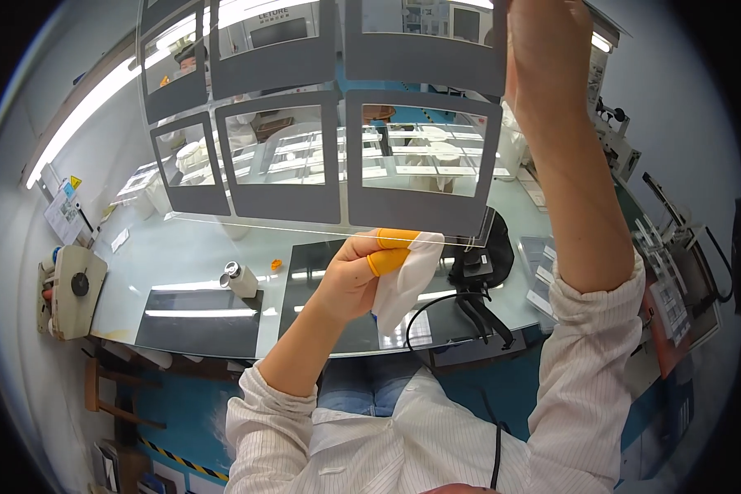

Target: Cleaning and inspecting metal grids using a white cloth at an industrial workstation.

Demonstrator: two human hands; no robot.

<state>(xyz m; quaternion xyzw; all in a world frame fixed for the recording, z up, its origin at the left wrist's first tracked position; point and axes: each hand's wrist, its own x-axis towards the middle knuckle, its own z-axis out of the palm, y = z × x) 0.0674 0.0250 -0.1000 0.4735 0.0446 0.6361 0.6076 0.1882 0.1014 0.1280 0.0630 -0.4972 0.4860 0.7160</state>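
A large clear sheet (pixel 342 156) with grey rectangular frames printed on it stands raised in front of me, above the table. My right hand (pixel 546 62) is closed at its upper right edge; the fingertips are partly hidden. Orange finger cots cover fingertips of my left hand (pixel 358 276). That hand pinches a folded white cloth (pixel 407 284) at the sheet's lower edge. The cloth hangs down over a dark mat (pixel 309 272). I cannot tell whether it touches the sheet.
On the glass-topped table (pixel 123 272) stand a small white bottle (pixel 240 280) and an orange scrap (pixel 277 264). A black device with a cable (pixel 482 263) sits right of the cloth. Trays (pixel 542 276) lie at the right, a beige machine (pixel 72 292) at the left. A person (pixel 187 59) shows through the sheet.
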